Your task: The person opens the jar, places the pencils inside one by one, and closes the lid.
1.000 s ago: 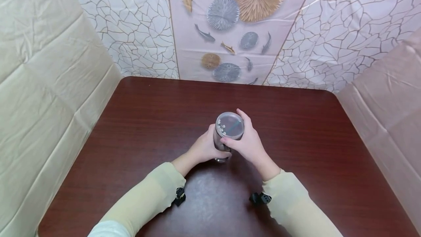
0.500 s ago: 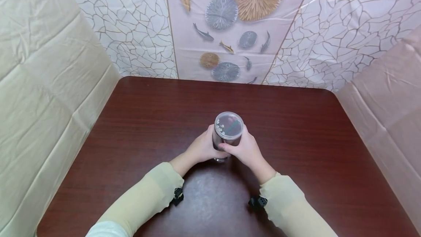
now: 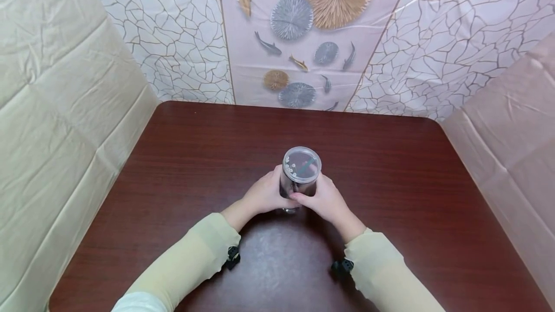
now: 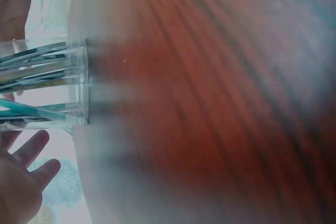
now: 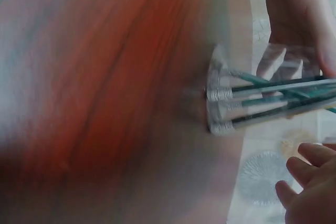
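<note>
A clear plastic jar stands upright over the middle of the table, tall and round. Through its flat see-through lid show several small white shapes and a green stick. In the right wrist view slim pencils, dark and teal, lie lengthwise inside, with metal bands near the jar's bottom. My left hand holds the jar's left side, low down, with its thumb across the front. From the right, my right hand grips the body below the lid, thumb in front. Its other fingers are hidden behind the jar in the head view.
The dark red-brown table has rounded far corners. A patterned cloth hangs behind it, and pale padded panels rise at both sides. Black wrist cameras sit on both sleeves.
My right hand has slid down from beside the lid to the jar's body, and the lid is now uncovered. The left hand keeps its hold; the jar has barely moved.
</note>
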`<state>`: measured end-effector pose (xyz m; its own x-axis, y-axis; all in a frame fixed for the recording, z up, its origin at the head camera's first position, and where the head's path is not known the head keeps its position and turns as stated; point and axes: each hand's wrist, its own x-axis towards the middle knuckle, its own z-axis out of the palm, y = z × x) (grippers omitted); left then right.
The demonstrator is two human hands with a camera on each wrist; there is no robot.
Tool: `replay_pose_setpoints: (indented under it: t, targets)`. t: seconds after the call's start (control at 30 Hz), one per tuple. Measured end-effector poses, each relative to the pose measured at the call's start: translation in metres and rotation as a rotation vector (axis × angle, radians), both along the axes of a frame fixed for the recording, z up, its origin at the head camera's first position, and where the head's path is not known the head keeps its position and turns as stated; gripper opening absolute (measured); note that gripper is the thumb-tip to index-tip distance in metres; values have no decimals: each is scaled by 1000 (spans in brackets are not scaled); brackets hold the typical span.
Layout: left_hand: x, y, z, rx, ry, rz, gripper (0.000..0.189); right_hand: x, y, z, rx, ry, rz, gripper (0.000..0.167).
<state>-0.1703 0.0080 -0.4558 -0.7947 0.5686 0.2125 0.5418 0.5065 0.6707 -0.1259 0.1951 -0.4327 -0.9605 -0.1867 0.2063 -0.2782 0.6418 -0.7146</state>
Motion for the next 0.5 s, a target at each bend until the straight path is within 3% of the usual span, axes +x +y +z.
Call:
replay_pose_setpoints:
  t: [0.2, 0.37, 0.5]
  targets:
    - [-4, -4, 6, -81, 28, -3, 79, -5, 9, 2, 193, 104, 64, 86]
    - [-7, -7, 6, -113, 36, -31, 76, -3, 14, 0, 332, 31, 61, 100]
    - [-9, -18, 6, -191, 57, -22, 92, 1, 23, -3, 442, -27, 39, 101]
